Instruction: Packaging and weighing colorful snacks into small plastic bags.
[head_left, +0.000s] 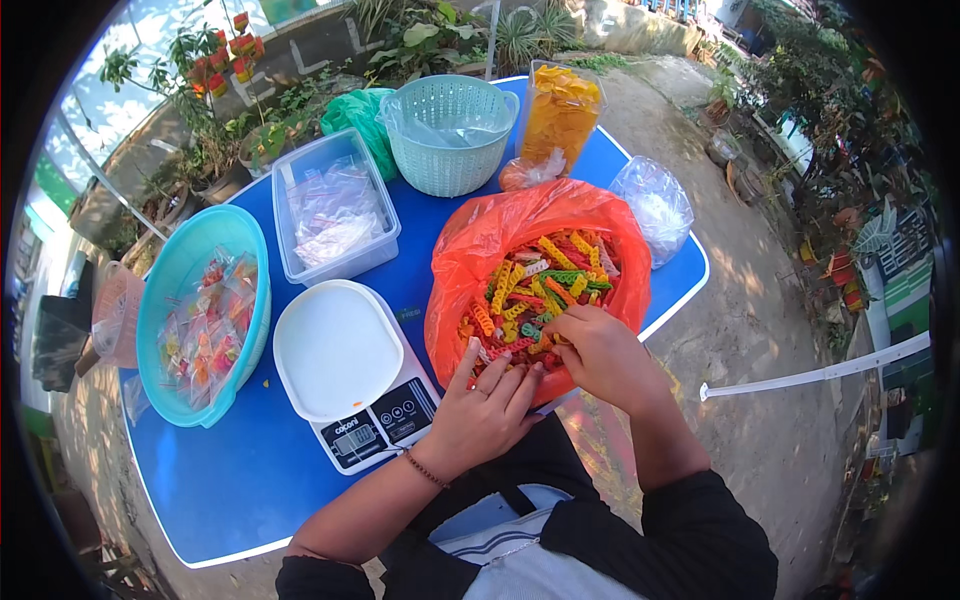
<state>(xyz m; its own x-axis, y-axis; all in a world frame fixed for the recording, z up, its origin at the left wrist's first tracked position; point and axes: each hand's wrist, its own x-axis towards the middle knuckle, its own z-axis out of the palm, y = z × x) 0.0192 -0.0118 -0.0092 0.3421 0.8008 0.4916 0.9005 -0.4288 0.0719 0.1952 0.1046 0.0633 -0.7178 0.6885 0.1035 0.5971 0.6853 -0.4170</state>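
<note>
A red plastic bag (469, 247) stands wide at the mouth, filled with multicoloured spiral snack pieces (559, 274). My right hand (604, 352) reaches into the bag with bent fingertips among the pieces; whether it pinches any is hidden. My left hand (491, 405), wearing a ring, lies with spread fingers over the bag's near rim, fingertips at the snacks. Left of the bag is a white kitchen scale (409, 360) with a lit display. Its white tray (337, 349) carries only a tiny orange crumb near the front edge.
On the blue table (225, 487) are a turquoise basket (259, 300) of filled small bags, a clear tub (337, 262) of plastic bags, a pale green basket (442, 165), a green bag (356, 124), a container of yellow chips (559, 112) and a clear bag (652, 202).
</note>
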